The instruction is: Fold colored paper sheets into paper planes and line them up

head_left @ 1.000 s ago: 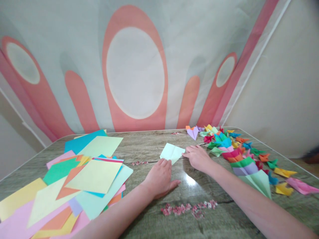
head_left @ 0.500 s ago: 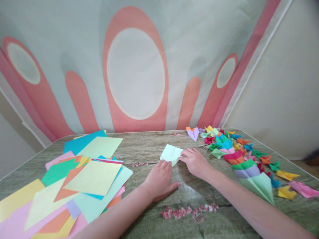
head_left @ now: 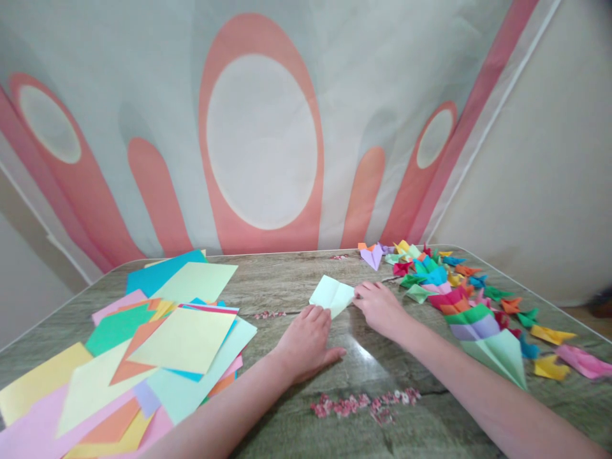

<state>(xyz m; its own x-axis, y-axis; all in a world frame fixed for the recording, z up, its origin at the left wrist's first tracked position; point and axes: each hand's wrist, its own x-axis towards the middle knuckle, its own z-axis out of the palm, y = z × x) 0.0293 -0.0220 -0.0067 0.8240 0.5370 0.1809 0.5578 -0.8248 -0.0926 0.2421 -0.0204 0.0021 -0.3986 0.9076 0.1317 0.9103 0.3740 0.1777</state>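
A small pale green sheet of folding paper (head_left: 332, 294) lies on the table with a crease down its middle. My left hand (head_left: 308, 338) rests flat on its near left edge, fingers together and stretched out, thumb spread to the right. At the sheet's right corner, the fingers of my right hand (head_left: 380, 307) are closed in a pinch on the paper. The fingertips partly hide that corner.
Loose coloured paper sheets (head_left: 176, 341) overlap on the left of the table (head_left: 282, 271). Several small folded paper figures (head_left: 511, 306) spread along the right side, beside nested folded pieces (head_left: 497, 354). A purple folded piece (head_left: 371, 256) lies near the back edge.
My right hand slid left over the paper's right corner, then drew back right, uncovering more of it. My left hand stayed on the near left edge.
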